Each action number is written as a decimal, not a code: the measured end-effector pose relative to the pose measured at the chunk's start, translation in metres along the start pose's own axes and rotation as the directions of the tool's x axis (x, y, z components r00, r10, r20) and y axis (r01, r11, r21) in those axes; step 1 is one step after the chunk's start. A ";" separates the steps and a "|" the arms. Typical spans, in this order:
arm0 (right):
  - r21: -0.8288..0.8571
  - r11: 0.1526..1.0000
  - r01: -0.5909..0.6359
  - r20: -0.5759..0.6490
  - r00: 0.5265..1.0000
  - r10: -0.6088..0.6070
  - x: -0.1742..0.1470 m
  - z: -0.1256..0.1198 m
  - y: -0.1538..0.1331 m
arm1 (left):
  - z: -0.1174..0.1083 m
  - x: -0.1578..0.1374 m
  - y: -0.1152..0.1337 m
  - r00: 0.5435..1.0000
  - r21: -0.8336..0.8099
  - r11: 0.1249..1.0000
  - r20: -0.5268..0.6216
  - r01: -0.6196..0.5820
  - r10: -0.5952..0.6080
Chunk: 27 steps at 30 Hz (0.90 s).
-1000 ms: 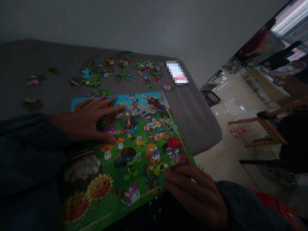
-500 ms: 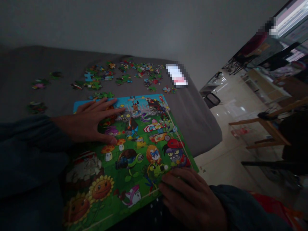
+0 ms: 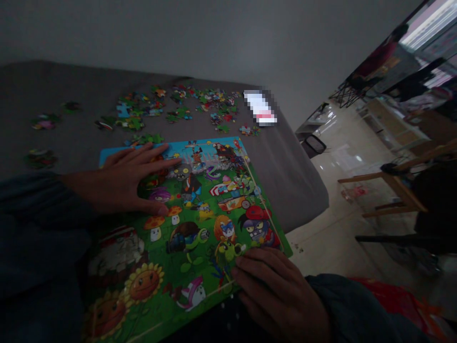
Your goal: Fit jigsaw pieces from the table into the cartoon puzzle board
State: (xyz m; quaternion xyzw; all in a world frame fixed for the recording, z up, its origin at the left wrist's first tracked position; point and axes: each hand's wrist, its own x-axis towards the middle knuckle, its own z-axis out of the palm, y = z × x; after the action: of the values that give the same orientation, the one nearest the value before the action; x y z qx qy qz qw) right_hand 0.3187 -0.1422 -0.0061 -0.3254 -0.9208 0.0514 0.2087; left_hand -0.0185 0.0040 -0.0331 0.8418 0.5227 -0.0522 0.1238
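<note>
A jigsaw puzzle (image 3: 193, 238) in a flat board shows cartoon plants, sunflowers and zombies on green ground under a blue strip. My left hand (image 3: 124, 178) lies across its upper left part, fingers stretched and thumb spread apart, holding nothing. At the lower right edge, my right hand (image 3: 274, 286) has its bent fingers close together over the rim; its thumb is hidden. Beyond the board's far edge, loose puzzle pieces (image 3: 143, 112) are scattered in heaps. One small cluster of pieces (image 3: 144, 138) sits right by the board, near my left fingertips.
Grey cloth (image 3: 278, 176) covers the surface under the board, with a rounded edge at the right. A lit phone (image 3: 260, 108) lies at the back by the wall. More pieces (image 3: 41, 158) lie at the left. Wooden furniture (image 3: 389, 190) stands on the tiled floor, and a person sits far off.
The view has shifted slightly, so the board and loose pieces appear a little farther left. Both hands keep their places on the board.
</note>
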 end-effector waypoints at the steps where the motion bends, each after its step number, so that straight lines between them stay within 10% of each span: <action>1: -0.003 1.000 0.006 0.006 1.000 -0.006 0.000 0.001 0.001 | -0.001 0.000 0.001 1.000 0.006 1.000 0.004 0.010 -0.010; 27: 0.004 0.998 0.065 -0.115 0.991 -0.064 -0.005 0.012 0.009 | -0.006 -0.001 0.006 0.999 -0.033 0.999 0.028 0.027 -0.027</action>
State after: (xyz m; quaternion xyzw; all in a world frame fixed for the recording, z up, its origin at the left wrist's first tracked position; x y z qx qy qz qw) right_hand 0.3220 -0.1378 -0.0209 -0.2972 -0.9171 0.0294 0.2640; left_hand -0.0138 0.0018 -0.0257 0.8317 0.5331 -0.0565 0.1442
